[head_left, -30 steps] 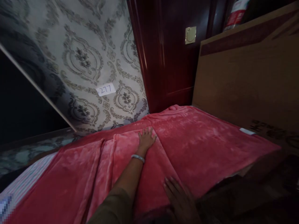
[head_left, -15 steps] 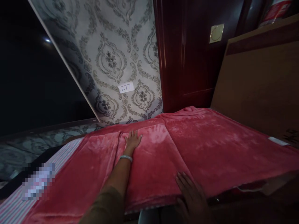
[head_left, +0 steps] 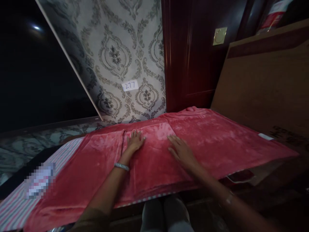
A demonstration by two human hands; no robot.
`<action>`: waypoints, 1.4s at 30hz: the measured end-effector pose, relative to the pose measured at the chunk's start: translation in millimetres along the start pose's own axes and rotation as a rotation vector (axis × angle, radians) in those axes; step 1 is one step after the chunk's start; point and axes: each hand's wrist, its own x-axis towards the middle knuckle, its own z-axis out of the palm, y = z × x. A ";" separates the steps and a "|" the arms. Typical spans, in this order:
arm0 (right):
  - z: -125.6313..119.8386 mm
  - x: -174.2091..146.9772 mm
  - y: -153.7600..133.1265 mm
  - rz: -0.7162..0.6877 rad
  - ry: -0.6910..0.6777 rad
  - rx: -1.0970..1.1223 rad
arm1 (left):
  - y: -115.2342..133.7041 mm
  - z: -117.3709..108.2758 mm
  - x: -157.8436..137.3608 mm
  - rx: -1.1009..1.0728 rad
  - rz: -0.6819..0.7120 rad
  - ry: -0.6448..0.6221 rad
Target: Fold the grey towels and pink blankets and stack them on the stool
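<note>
A plush pinkish-red blanket (head_left: 212,138) lies spread before me, with a folded part in its middle and another at the left. My left hand (head_left: 135,141) rests flat on the upper left of the middle fold, fingers spread, a bracelet (head_left: 122,166) on that wrist. Across from it, my right hand (head_left: 180,149) reaches palm down to the right edge of the same fold, fingers stretched out. Neither hand grips the cloth. Under the blanket's left side shows a striped cloth (head_left: 65,154). What supports the blanket is mostly hidden.
Patterned wallpaper (head_left: 116,58) with a paper label (head_left: 130,85) reading 277 rises behind. A dark screen-like panel (head_left: 43,80) stands at left. A large cardboard box (head_left: 260,83) borders the right, near a dark red wooden panel (head_left: 188,58). My legs (head_left: 166,214) are below the front edge.
My right hand has moved from the blanket's front edge up and away from me to the fold's far right. The left hand stays in nearly the same place on the fold.
</note>
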 end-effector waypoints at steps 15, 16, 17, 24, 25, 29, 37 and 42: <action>74.9 42.8 29.9 0.111 -0.259 -0.193 | 6.7 38.7 -30.8 0.002 -0.020 0.068; 75.6 43.5 30.9 0.106 -0.257 -0.193 | 6.9 36.7 -31.9 -0.018 -0.035 0.068; 76.4 43.9 31.8 0.099 -0.251 -0.193 | 7.0 34.2 -33.9 -0.040 -0.060 0.071; 77.9 40.6 31.3 0.111 -0.244 -0.209 | 4.2 21.7 -93.2 -0.111 -0.095 0.026; 77.5 40.5 30.5 0.118 -0.248 -0.212 | 2.9 23.8 -106.9 -0.115 -0.080 0.026; 76.4 42.0 29.4 0.120 -0.261 -0.208 | -4.7 42.0 -153.5 -0.144 -0.051 0.051; 70.8 41.0 27.4 0.134 -0.282 -0.192 | -25.9 40.7 -187.5 -0.209 0.023 0.084; 55.6 46.9 20.2 0.199 -0.348 -0.176 | -64.6 20.2 -222.3 -0.041 0.006 0.267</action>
